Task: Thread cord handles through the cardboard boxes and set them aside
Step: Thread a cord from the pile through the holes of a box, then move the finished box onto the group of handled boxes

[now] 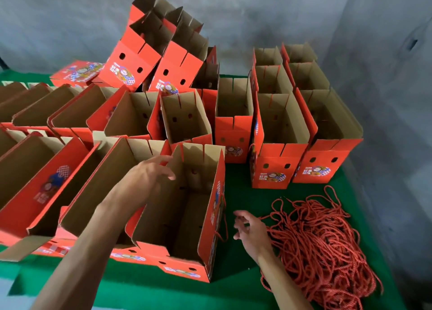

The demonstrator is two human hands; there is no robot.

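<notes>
Green cloth covers the table point(243, 199), which stands against a mottled grey wall point(257, 12). Nearest, at centre, an open red cardboard box point(177, 206) stands upright with its brown inside showing; a red cord handle point(225, 218) hangs in a loop down its right outer side. The left hand point(149, 171) hovers over the box's open top near its far left corner, fingers spread and relaxed, gripping nothing. The right hand point(249, 230) hangs just right of the box, above the cloth, fingers loosely curled and holding nothing, its fingertips near the hanging loop; whether they touch it cannot be told. Just right of that hand lies a big tangled pile of red cords point(320, 246), spreading to the near right edge of the table.

On the left, rows of open boxes point(46, 169) lean over toward the left, packed side by side. Farther back on the right, a block of upright open boxes point(301, 132) stands in two rows, the front two showing a pair of punched holes and a printed figure on their red faces. A single upright box point(233, 132) stands just left of that block. At the far centre, two boxes point(161, 52) are tilted up on top of the others, leaning back. One closed box point(74, 72) lies flat at the far left.
</notes>
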